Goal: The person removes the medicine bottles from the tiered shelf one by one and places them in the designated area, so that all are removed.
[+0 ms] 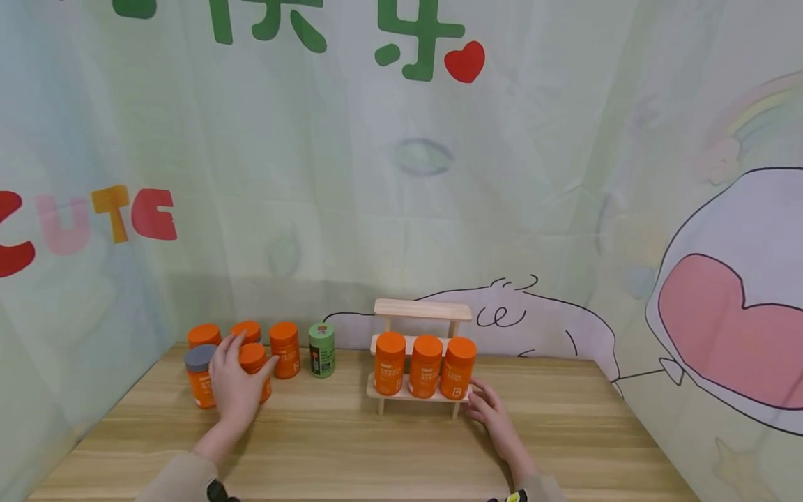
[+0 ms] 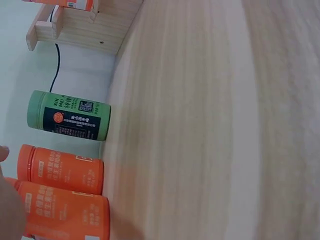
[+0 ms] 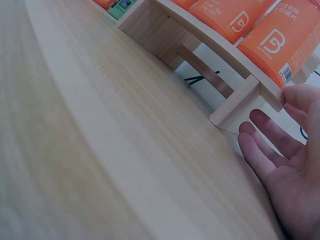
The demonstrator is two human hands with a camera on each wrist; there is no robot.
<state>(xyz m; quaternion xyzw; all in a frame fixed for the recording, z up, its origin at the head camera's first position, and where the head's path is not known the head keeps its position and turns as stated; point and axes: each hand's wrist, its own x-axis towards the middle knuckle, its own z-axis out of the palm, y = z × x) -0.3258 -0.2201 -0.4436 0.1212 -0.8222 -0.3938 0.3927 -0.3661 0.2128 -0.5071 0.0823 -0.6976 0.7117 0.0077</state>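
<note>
My left hand reaches over a group of orange jars at the table's left and grips an orange jar, thumb on its right side, fingers over its left. A grey-lidded orange jar stands just left of that hand. Another orange jar and a green jar stand to its right. At the right end of a small stepped wooden shelf, my right hand pinches the lower tier's corner between thumb and index finger; its other fingers hang loosely below. On that tier three orange jars stand side by side.
Two more orange jars, one at the far left and one behind the left hand, stand by the back edge of the wooden table. A printed cloth hangs behind and along both sides.
</note>
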